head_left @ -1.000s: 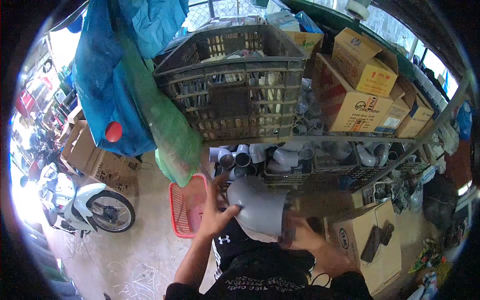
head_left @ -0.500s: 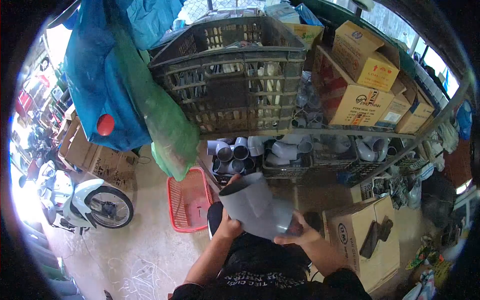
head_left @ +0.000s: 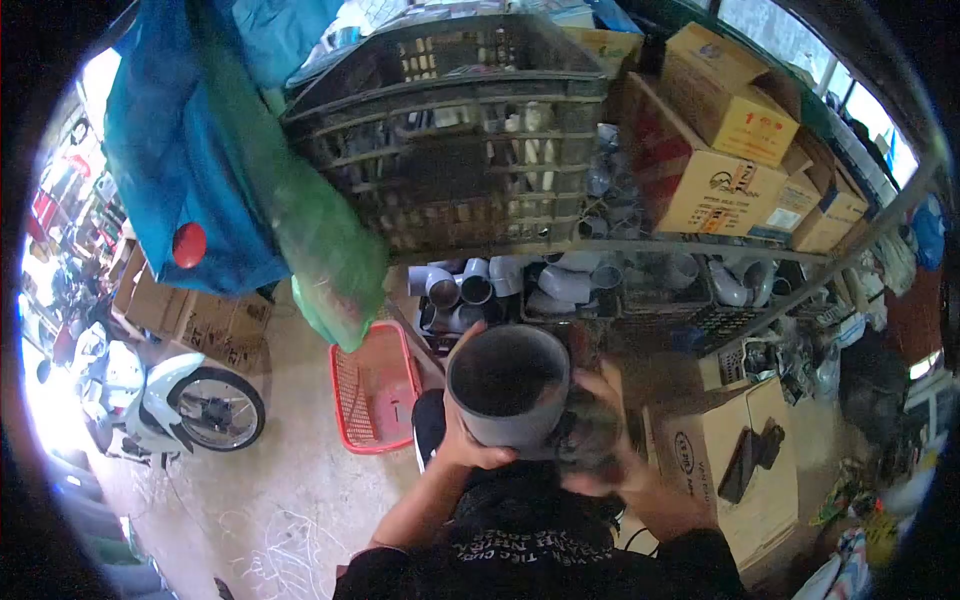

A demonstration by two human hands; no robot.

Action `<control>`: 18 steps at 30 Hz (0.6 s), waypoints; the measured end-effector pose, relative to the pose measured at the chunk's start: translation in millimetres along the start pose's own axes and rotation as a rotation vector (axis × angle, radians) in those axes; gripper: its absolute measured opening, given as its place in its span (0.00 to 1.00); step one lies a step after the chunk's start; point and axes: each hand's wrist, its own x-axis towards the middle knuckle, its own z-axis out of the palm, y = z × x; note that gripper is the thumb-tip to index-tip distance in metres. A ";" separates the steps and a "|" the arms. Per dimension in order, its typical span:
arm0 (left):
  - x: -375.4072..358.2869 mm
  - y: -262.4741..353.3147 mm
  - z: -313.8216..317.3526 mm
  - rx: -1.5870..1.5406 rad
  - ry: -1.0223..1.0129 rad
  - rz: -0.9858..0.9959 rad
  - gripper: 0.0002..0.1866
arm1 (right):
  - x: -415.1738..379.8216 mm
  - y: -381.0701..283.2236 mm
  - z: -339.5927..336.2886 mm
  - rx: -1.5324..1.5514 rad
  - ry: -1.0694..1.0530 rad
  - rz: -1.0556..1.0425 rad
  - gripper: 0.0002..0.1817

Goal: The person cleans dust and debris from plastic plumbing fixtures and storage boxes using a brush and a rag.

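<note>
With a red basket on the floor to the left, the left hand and right hand both grip a grey pipe fitting at chest height, open end up, not yet set down

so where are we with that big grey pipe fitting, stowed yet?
Not stowed. Done: the grey fitting is up off the floor, open end facing the camera. In hand: the left hand and right hand both grip it, in front of the shelf of smaller elbows. Left: it sits in no basket or box yet; the red basket lies beside it.
</note>
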 end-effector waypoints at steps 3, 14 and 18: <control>0.6 7.0 11.9 0.082 -0.068 0.110 0.70 | -36.4 67.0 -0.3 -0.123 -0.121 0.243 0.37; -14.1 -12.7 -23.9 0.273 0.335 -0.014 0.65 | -34.0 18.4 52.2 -0.514 -0.207 -0.207 0.41; -22.5 -11.4 -6.9 0.290 0.162 0.083 0.65 | -13.4 28.8 22.3 0.116 -0.097 0.333 0.32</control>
